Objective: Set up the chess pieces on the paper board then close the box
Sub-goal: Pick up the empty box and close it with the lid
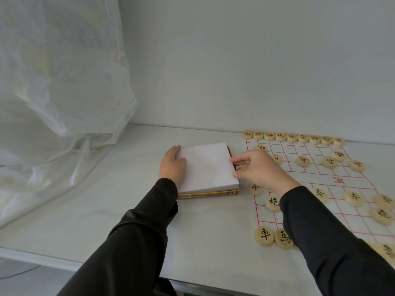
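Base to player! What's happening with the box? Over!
Left hand grips white lid at left edge, right hand pinches its right edge. Lid over yellow box, base showing. Chess pieces on paper board, clear of box.

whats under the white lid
A yellow box base shows beneath the white lid, along its near and right edges. The lid covers the inside, so its contents cannot be seen.

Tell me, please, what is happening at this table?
A person is putting the white lid on the yellow chess box. The left hand grips the lid's left edge, and the right hand pinches its right edge. The Chinese chess pieces already lie on the paper board to the right.
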`<state>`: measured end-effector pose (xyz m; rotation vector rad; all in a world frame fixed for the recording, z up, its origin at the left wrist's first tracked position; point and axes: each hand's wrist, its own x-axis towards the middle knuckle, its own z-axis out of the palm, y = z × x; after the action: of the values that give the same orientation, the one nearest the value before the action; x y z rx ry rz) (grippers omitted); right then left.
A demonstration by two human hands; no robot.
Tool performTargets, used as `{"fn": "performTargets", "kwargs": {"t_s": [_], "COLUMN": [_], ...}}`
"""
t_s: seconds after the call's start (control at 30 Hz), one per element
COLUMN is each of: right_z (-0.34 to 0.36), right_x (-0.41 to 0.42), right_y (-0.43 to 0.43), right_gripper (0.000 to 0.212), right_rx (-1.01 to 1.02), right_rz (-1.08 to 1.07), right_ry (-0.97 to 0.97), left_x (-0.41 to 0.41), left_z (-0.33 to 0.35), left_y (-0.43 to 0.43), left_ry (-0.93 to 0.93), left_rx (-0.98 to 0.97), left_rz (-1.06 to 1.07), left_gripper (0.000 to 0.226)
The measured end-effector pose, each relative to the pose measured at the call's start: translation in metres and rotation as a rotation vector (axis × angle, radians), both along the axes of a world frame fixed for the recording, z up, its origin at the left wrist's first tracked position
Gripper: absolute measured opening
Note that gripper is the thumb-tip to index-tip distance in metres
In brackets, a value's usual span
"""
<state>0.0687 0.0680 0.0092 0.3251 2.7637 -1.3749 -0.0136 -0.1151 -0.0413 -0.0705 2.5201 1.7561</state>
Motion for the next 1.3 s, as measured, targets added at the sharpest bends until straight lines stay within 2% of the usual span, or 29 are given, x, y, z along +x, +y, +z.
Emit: {"fn": "performTargets", "kwargs": {"t_s": [0.1, 0.17, 0.3, 0.47, 0.63, 0.73, 0.87, 0.97, 1.1, 1.2, 1.27, 1.3], "right_z": [0.006, 0.005, 0.004, -0.003, -0.011, -0.009, -0.007, -0.009, -0.014, -0.013, -0.013, -0.013], "right_x": [0.006, 0.008, 0.013, 0.018, 0.019, 0.020, 0.016, 0.016, 0.016, 0.012, 0.008, 0.005], "right_y": [0.004, 0.003, 0.001, -0.002, -0.007, -0.008, -0.008, -0.011, -0.027, -0.027, -0.023, -0.021], "right_gripper": [0.066, 0.067, 0.051, 0.035, 0.015, 0.017, 0.031, 0.045, 0.044, 0.043, 0.047, 0.051], "right_rx": [0.086, 0.152, 0.289, 0.287, 0.456, 0.426, 0.399, 0.386, 0.485, 0.376, 0.154, -0.033], "right_rz": [0.149, 0.154, 0.124, 0.071, 0.166, 0.203, 0.101, 0.142, 0.199, 0.111, -0.011, -0.093], "right_ry": [-0.117, -0.111, -0.001, 0.053, 0.082, 0.111, 0.202, 0.057, -0.043, 0.000, -0.004, -0.021], "left_x": [0.000, -0.001, -0.002, -0.006, -0.007, -0.005, -0.004, 0.000, 0.003, 0.005, 0.006, 0.006], "left_z": [-0.001, -0.002, -0.002, -0.002, -0.004, -0.006, -0.005, -0.004, -0.006, -0.003, 0.002, 0.003], "left_y": [0.000, -0.001, -0.002, -0.004, -0.006, -0.004, -0.003, 0.001, 0.006, 0.005, 0.005, 0.006], "left_ry": [0.009, 0.017, 0.029, 0.025, 0.037, 0.061, 0.090, 0.132, 0.139, 0.059, 0.026, 0.018], "left_rx": [0.001, 0.000, -0.027, -0.056, -0.068, -0.101, -0.137, -0.278, -0.710, -0.843, -0.764, -0.675], "left_rz": [0.010, 0.006, -0.007, -0.030, -0.041, -0.056, -0.041, -0.147, -0.333, -0.289, -0.199, -0.171], "left_gripper": [0.050, 0.049, 0.049, 0.048, 0.049, 0.049, 0.048, 0.047, 0.051, 0.054, 0.060, 0.062]}}
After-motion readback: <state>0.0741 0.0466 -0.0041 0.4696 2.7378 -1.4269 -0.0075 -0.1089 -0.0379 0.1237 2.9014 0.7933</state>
